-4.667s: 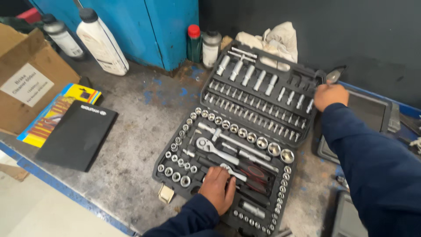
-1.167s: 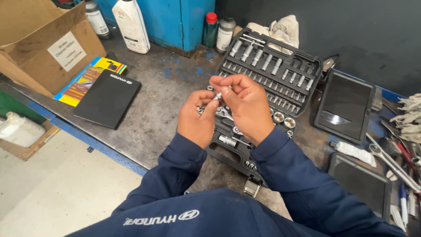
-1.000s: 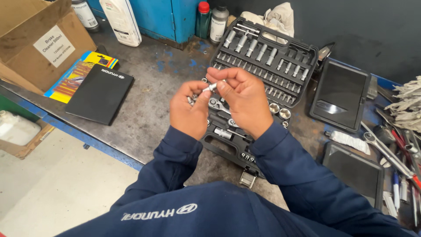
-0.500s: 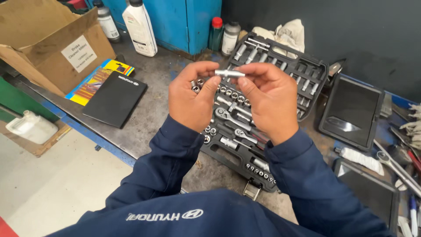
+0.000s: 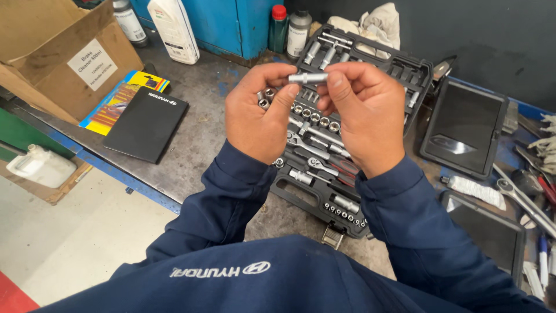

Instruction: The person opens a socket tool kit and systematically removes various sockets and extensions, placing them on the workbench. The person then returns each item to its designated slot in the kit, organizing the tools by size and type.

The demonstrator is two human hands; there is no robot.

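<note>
You gripped a short silver socket extension (image 5: 307, 77) between left hand (image 5: 260, 113) and right hand (image 5: 362, 113), level above the open socket case (image 5: 370, 64); fingertips hid both its ends.

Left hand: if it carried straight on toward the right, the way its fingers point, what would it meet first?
Probably the right hand: the left hand faces it, both pinching the same silver socket piece. Depth looks equal.

Bright, even overhead light, soft shadows. Glare on the sockets (image 5: 315, 116); edges perhaps slightly stretched; the far right looks a little soft.
</note>
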